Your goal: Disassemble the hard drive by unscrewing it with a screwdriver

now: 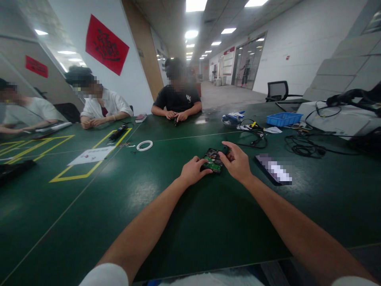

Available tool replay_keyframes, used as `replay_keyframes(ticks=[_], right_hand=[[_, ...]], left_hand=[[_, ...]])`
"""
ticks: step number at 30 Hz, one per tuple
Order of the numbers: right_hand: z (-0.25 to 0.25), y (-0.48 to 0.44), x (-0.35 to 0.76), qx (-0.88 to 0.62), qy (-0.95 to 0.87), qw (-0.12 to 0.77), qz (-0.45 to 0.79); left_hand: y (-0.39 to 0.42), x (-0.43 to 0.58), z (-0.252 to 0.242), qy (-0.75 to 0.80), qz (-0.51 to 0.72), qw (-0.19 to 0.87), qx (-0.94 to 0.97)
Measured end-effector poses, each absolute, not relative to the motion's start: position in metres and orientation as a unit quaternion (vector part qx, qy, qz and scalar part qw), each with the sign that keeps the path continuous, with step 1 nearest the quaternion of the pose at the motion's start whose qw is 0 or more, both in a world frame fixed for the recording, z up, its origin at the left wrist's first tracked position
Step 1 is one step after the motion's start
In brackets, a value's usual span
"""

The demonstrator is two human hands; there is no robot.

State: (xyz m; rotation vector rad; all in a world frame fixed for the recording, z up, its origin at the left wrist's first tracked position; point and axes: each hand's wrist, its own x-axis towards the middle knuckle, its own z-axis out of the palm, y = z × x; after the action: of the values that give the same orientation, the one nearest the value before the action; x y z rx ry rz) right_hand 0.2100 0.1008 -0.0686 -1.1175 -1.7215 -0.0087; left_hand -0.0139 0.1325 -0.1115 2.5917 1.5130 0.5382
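On the green table (pixel 208 214) lies a small dark device with a green circuit board (pixel 213 162), perhaps a hard drive. My left hand (pixel 193 171) grips its left and near edge with thumb and fingers. Over the device's right side, my right hand (pixel 236 161) pinches a small dark tool (pixel 225 150), whose lower end is too small to make out. A phone (pixel 274 170) with a blurred screen lies to the right of my right hand.
A white ring (pixel 144 145) and a paper sheet (pixel 91 155) lie left. Toward the right are black cables (pixel 306 146), a blue tray (pixel 284 118) and a blue-white bundle (pixel 232 118). Three people sit across the table; one person's hands (pixel 177 116) hold a small dark item.
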Motion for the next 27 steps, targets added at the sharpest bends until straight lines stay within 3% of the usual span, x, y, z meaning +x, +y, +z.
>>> replay_keyframes(ticks=[7, 27], right_hand=[[-0.0642, 0.1002, 0.2119, -0.460, -0.728, 0.505, -0.053], [-0.0701, 0.1036, 0.2097, -0.459, -0.707, 0.537, -0.035]], left_hand=[[0.1308, -0.0139, -0.1087, 0.507, 0.168, 0.068, 0.843], [0.1300, -0.0166, -0.1071, 0.498, 0.183, 0.074, 0.845]])
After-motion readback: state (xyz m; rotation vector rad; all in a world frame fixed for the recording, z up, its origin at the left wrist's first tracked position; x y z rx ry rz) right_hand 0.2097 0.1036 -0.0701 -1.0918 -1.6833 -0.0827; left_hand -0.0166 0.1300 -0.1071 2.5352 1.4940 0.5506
